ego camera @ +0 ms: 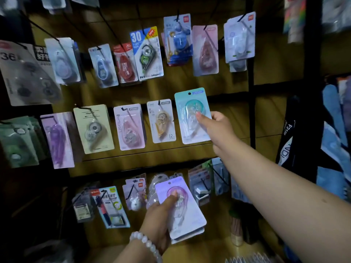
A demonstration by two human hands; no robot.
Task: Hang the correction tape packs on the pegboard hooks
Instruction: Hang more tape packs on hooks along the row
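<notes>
My right hand [216, 123] pinches the teal correction tape pack [191, 115] at the pegboard, unhung; my left hand [161, 215] grips the remaining purple packs [182, 209].

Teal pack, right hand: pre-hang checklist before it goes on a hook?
1. Right hand grip on teal pack: ok, thumb on blister.
2. Hang hole unobstructed: ok, at the top.
3. Pack already threaded on a hook: cannot tell.
4. Free hook behind the pack: cannot tell, hidden.
5. Clearance to beige pack beside it: ok, narrow gap.
6. Left hand holding purple stack: ok, gripped below.
</notes>
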